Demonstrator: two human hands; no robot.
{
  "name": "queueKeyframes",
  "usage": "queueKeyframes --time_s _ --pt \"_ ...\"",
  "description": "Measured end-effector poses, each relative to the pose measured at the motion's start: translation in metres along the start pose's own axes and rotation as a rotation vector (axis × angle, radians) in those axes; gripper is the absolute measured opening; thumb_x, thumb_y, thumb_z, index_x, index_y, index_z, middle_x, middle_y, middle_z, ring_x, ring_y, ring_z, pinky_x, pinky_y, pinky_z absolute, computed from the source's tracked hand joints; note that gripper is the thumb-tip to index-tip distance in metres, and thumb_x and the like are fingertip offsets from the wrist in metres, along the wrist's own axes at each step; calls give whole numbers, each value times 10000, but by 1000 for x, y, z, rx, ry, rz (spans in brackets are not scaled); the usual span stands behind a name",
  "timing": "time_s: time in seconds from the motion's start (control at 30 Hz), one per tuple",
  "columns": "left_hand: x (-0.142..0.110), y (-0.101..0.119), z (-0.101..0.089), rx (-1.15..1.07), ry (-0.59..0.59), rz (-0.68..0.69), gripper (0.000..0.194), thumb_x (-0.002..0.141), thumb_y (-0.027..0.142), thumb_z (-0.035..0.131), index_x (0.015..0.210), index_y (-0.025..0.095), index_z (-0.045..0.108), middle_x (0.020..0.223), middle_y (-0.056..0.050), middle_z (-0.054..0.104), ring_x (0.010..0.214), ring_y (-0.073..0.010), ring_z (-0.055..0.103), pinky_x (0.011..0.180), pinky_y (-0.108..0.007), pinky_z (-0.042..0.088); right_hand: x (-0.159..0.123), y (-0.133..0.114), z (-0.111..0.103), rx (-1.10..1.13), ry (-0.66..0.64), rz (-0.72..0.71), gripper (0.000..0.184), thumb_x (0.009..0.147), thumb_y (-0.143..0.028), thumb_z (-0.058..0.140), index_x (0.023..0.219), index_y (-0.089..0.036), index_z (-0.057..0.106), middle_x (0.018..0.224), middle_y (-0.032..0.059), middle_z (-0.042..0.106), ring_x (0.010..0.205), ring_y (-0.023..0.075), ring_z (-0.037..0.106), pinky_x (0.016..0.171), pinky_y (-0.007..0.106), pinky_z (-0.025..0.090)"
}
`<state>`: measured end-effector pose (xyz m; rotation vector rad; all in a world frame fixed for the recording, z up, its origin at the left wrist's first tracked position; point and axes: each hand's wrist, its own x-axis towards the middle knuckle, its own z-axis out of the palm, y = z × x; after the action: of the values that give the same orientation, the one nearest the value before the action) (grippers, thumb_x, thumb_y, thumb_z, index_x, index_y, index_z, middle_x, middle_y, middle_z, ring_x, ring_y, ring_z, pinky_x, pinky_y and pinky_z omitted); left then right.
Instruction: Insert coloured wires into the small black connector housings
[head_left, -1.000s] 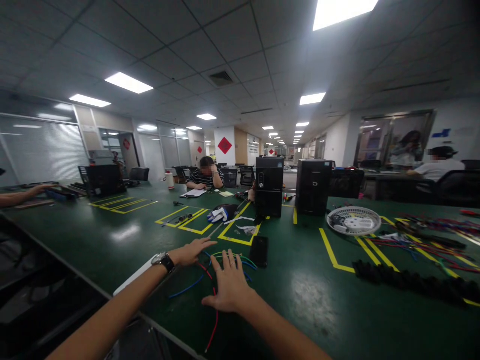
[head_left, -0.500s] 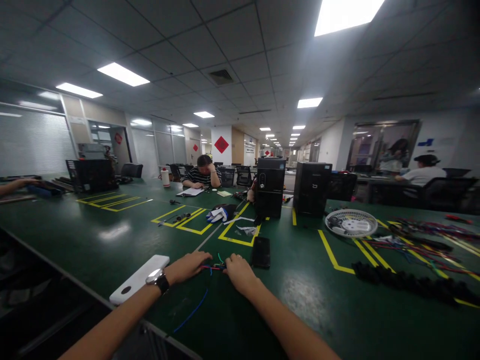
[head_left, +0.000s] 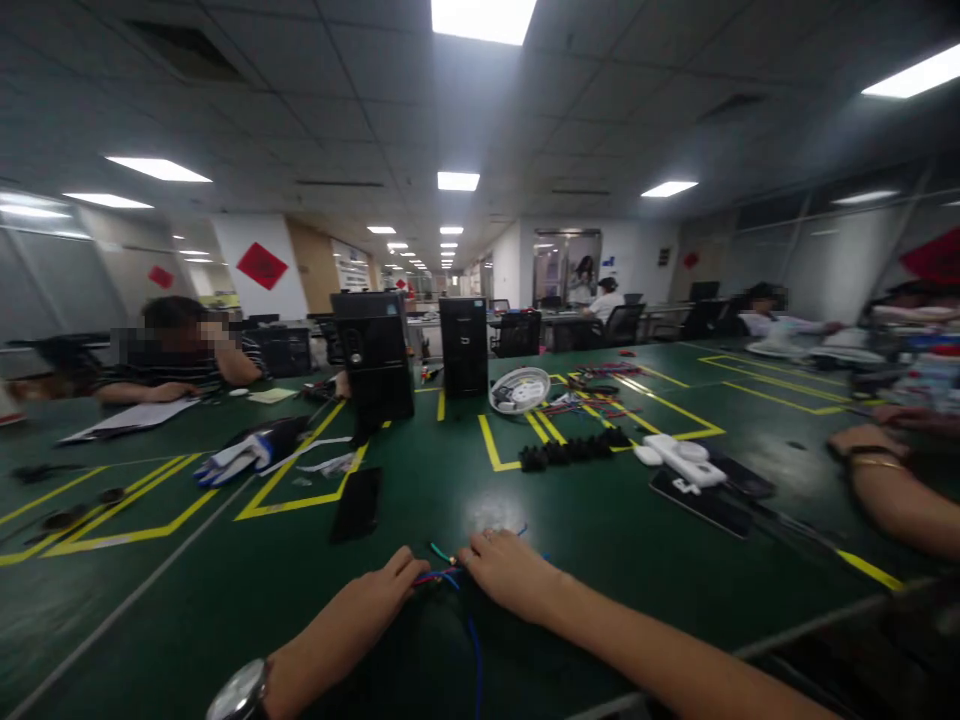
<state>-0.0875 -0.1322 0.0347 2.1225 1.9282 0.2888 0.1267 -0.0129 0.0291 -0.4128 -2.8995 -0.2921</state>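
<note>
My left hand [head_left: 386, 595], with a watch [head_left: 240, 690] on its wrist, has its fingers closed on one end of a small bundle of coloured wires [head_left: 439, 577]. My right hand [head_left: 506, 572] is closed over the other end, close to the left. Between the two hands red, blue and green strands show, and one blue wire [head_left: 474, 650] hangs down toward the table's front edge. Under the right fingers the wires are hidden. A dark phone [head_left: 357, 505] lies on the green table [head_left: 427, 480] just beyond my left hand.
Black computer cases [head_left: 379, 370] stand beyond, beside a round white fan grille [head_left: 519, 391]. Several loose wires [head_left: 600, 400] and black clips [head_left: 574, 448] lie to the right, near white devices [head_left: 679, 458]. Another person's arm [head_left: 907, 490] reaches in at right; one person [head_left: 180, 350] sits at left.
My view has turned to the right, bringing more of the table's right side and another person's arm in. Both hands stay closed on the wires, close together.
</note>
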Motion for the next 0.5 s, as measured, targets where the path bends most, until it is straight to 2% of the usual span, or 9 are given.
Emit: queueKeyframes --time_s 0.13,0.23,0.33,0.43,0.5 --pt "82 96 13 -21 -46 274 360 929 292 304 1218 305 517 1118 -63 544 856 -184 609 775 -297 451 -88 75 -19 -50 -76 224 186 928 -154 436 1045 -184 577 973 88 589 929 224 563 774 334 450" --pt "130 147 21 -33 -19 373 350 923 262 320 1197 279 537 1082 -77 573 876 -196 603 803 -309 443 -134 118 -25 -16 -77 367 200 919 -166 464 1063 -190 601 995 92 581 956 223 543 802 333 431" --pt "163 168 26 -38 38 409 328 897 205 374 1155 259 568 1046 -82 605 942 -213 591 841 -317 426 -162 149 -28 17 -54 480 237 903 -221 517 1125 -201 598 1022 97 576 984 231 525 829 344 414" --pt "180 168 22 -32 89 386 339 893 169 354 1121 244 593 1025 -78 626 949 -210 587 845 -320 424 -180 168 -35 44 0 548 273 902 -253 522 1162 -208 590 1055 105 572 1005 247 511 836 365 406" --pt "183 161 12 -34 130 358 336 907 204 334 1106 231 604 1037 -77 631 949 -207 585 848 -321 427 -187 171 -43 68 74 588 269 913 -258 494 1154 -193 595 1075 114 567 1013 253 504 843 376 405"
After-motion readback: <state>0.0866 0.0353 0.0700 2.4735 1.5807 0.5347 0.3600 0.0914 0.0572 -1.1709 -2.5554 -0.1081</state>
